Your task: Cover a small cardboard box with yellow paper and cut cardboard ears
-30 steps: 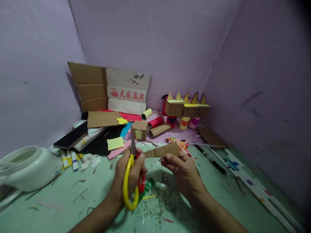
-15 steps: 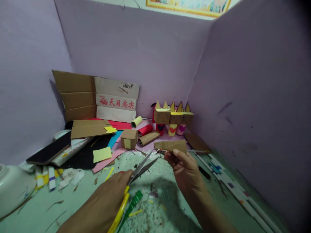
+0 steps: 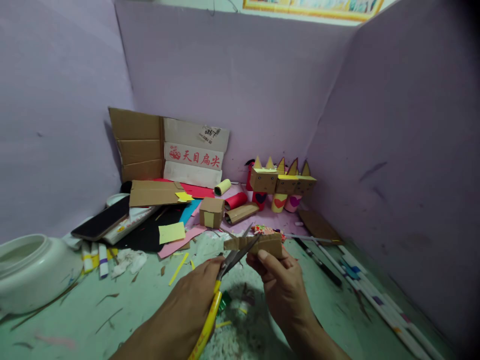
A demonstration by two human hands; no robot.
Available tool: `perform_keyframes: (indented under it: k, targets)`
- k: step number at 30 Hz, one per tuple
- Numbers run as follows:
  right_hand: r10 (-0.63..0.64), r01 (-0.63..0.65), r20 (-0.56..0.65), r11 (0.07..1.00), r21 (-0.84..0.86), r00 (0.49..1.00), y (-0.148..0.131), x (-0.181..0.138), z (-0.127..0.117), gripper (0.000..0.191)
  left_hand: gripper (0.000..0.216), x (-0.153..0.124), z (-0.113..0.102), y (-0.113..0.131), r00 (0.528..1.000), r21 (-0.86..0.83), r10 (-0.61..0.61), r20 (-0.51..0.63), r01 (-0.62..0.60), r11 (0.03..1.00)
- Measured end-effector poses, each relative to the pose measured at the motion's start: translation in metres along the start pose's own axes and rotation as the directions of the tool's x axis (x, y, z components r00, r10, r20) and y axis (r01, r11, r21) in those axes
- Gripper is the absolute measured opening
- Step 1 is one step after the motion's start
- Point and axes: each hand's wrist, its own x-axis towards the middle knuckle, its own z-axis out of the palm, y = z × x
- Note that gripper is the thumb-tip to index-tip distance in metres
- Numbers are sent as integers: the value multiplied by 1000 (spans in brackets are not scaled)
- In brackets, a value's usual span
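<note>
My left hand (image 3: pixel 189 295) is closed on a pair of scissors (image 3: pixel 237 257) with yellow handles. Its blades are apart, with a strip of brown cardboard (image 3: pixel 273 244) between or against them. That strip is pinched between the thumb and fingers of my right hand (image 3: pixel 287 285). Just behind it lies something with a colourful pattern (image 3: pixel 265 230). Under the scissors, a green object (image 3: pixel 224 302) on the table is partly hidden by my left hand.
A small cardboard box (image 3: pixel 212 212) and paper tubes (image 3: pixel 242 213) lie ahead. Cardboard figures (image 3: pixel 264 180) stand by the back wall. At left are a white pot (image 3: pixel 37 275) and a phone (image 3: pixel 100 220); at right, a black pen-like tool (image 3: pixel 318 262) and white strips (image 3: pixel 371 295).
My right hand has brought the cardboard strip lower and nearer, to the scissor blades. The scissors have moved up to meet it. The view has shifted left, so more of the white pot shows.
</note>
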Motion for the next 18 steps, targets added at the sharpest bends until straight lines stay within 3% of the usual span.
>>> perform_keyframes:
  k: [3,11,18]
  targets:
    - [16,-16,6,999,52,1000,3,-2,3,23,44,2,5,-3,995,117,-17,99,6,993]
    - [68,-52,-88,983,174,994,8,-10,14,30,33,1,19,-13,999,242,-36,9,33,970]
    - [86,-67,-99,982,175,991,8,-12,17,27,25,-1,28,-26,997,302,45,-66,-23,953]
